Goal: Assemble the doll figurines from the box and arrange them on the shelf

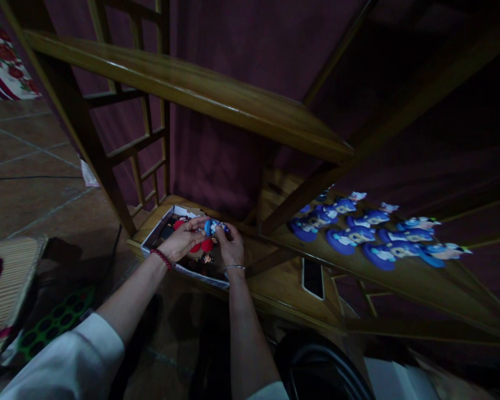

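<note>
Blue-and-white figurine (213, 227) is up over the open white box (157, 232), in both hands. Left hand (180, 243) has its fingers (197, 222) closed round the figurine's blue base end, barely apart; right hand (232, 247) pinches the other end, thumb on the near side, fingers curled in. Exact contact on the far side: can't tell, hidden. Inside the box, below the hands: red figurines (207, 245), plus a dark-haired one (207, 258), lying loose. Box sits on the lower wooden shelf (270, 280). Right of the box, same shelf: phone (313, 279), flat, dark screen. Further right of the box and higher: upper shelf (373, 286) with a cluster of blue figurines (360, 236) on blue or purple bases. Left of the box, at floor level: green holed tray (58, 322) and woven mat (21, 278). Behind the box: dark purple cloth (214, 161).
</note>
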`<state>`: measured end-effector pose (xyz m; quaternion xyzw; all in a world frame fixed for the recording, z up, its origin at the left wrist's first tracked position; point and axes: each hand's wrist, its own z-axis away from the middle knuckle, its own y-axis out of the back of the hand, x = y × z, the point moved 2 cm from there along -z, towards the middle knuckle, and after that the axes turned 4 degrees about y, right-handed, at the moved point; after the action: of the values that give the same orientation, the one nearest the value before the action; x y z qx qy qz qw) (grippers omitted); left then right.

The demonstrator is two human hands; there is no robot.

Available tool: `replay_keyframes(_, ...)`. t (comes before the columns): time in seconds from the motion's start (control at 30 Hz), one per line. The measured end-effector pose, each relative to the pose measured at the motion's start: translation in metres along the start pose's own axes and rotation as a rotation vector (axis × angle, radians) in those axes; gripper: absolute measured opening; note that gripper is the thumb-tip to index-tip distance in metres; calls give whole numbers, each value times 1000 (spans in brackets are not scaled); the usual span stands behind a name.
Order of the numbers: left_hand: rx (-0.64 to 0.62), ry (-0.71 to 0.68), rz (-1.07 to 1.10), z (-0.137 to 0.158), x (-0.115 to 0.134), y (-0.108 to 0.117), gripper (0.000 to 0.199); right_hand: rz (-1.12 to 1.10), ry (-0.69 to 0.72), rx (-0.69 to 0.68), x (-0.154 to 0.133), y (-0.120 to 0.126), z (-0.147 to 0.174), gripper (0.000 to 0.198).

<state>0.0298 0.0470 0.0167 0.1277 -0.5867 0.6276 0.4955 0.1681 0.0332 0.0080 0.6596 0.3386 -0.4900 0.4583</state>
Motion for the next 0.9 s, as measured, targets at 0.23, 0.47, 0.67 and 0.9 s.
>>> replay_keyframes(0.23,-4,-4,1,1,1,0,45,-86,12,-14,3,-2,-1,36)
replay_keyframes(0.47,2,-5,10,2,2,-2,44,-111,80,-26,5,-4,-2,32)
replay_keyframes(0.67,3,-4,20,2,3,-2,41,-107,84,-36,4,-4,0,31)
replay_keyframes(0.9,38,10,-5,3,4,-1,39,-122,109,-70,-3,-3,2,31)
